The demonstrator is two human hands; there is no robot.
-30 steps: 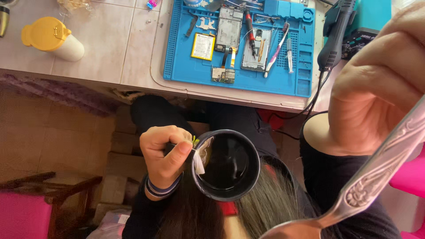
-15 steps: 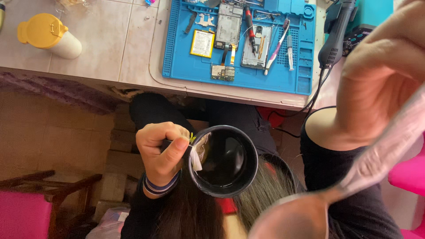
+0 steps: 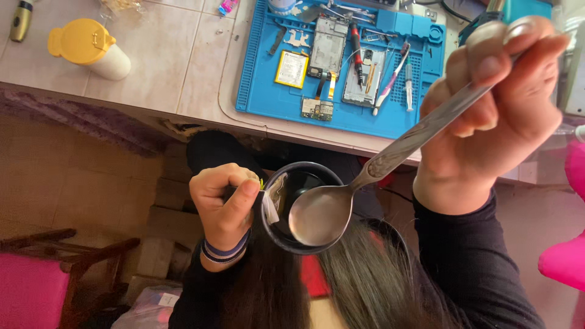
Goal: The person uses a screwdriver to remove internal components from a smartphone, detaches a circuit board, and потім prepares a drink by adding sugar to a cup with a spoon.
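My left hand (image 3: 224,204) grips the handle of a dark mug (image 3: 300,175) that holds dark liquid; a small tea-bag tag (image 3: 271,201) hangs over the rim next to my thumb. My right hand (image 3: 495,116) holds a silver spoon (image 3: 390,159) by its handle. The spoon's empty bowl hovers over the mug's mouth and covers much of it. Both sleeves are black. Long hair hangs below the mug.
A tiled table carries a blue work mat (image 3: 341,67) with a taken-apart phone, a battery and small tools. A white bottle with a yellow lid (image 3: 88,49) lies at the table's left. A pink chair (image 3: 30,286) is at lower left, a pink object (image 3: 563,256) at right.
The right hand has brought the spoon up and left, from the lower right edge to over the mug. The left hand and mug stayed about where they were.
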